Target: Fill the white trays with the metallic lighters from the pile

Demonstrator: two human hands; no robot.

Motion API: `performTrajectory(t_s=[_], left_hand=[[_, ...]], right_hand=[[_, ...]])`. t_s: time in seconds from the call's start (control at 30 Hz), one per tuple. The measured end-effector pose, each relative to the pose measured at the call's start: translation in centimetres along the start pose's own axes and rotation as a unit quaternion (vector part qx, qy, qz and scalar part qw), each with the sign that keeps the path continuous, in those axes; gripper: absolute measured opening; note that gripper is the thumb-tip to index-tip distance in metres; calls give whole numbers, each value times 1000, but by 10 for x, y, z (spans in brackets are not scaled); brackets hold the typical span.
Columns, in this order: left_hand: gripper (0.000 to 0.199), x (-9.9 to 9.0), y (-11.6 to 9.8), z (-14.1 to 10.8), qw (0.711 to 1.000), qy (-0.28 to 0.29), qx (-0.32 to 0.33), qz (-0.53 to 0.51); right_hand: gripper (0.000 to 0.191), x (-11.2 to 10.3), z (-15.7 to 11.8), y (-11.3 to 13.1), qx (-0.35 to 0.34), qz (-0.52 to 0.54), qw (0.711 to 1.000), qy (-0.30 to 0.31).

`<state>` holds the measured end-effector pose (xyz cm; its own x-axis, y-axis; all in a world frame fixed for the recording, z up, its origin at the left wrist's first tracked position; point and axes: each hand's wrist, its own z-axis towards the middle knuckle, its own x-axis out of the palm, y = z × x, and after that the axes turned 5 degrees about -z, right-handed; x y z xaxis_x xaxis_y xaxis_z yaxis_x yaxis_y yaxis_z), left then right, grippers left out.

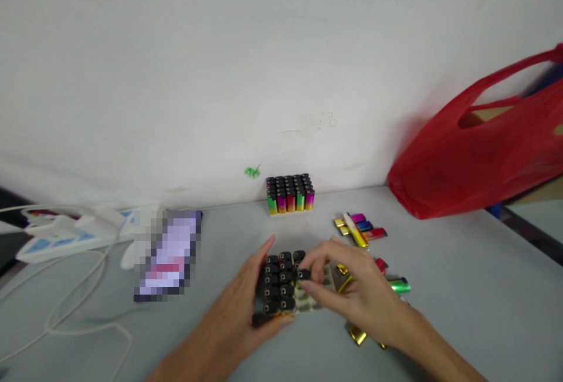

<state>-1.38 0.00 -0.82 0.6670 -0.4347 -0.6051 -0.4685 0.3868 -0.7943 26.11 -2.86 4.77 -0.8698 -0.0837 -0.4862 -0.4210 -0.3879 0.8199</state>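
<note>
Right hand: thumb and fingers pinched together on one lighter; its black top showed, its body was mostly hidden. Position: over the third column of a pale slotted tray.
Left hand: curved round the tray's left end, thumb along the near side, fingers toward the far side.
Tray contents: upright lighters, black-topped, each with a small pale-rimmed opening; two columns of five, a third begun; remaining slots vacant, to the right.
Loose lighters, right of the tray: glossy metallic gold, magenta, blue, red, green; lying flat, some overlapping.
Lighter block, near the wall: upright rows, black tops, green-yellow, magenta and red bodies.
Far right: red bag.
Left: phone, power strip.
</note>
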Motion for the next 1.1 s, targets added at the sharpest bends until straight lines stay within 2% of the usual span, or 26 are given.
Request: performTrajectory(t_s=[0.2, 0.37, 0.63, 0.73, 0.83, 0.97, 1.1], left_hand=[[114, -1, -3, 0, 1000, -1, 4, 12], [115, -2, -6, -1, 1000, -4, 0, 18], [114, -2, -7, -1, 1000, -6, 2, 24], [112, -2, -8, -1, 1000, -5, -6, 23], [112, -2, -10, -2, 1000, -2, -8, 25], [114, -3, -10, -1, 1000, 0, -3, 25], [114, -4, -11, 0, 1000, -3, -1, 24]], right_hand=[[5, -2, -2, -2, 19, 2, 1000, 8], [15, 0, -2, -2, 32, 4, 999, -11], [19, 4, -1, -1, 46, -13, 998, -28], [19, 3, 0, 0, 46, -38, 996, -65], [14, 3, 2, -6, 68, -93, 983, -140], [12, -5, 5, -25, 101, -210, 946, -225], [31, -31, 8, -54, 124, -301, 919, -223]])
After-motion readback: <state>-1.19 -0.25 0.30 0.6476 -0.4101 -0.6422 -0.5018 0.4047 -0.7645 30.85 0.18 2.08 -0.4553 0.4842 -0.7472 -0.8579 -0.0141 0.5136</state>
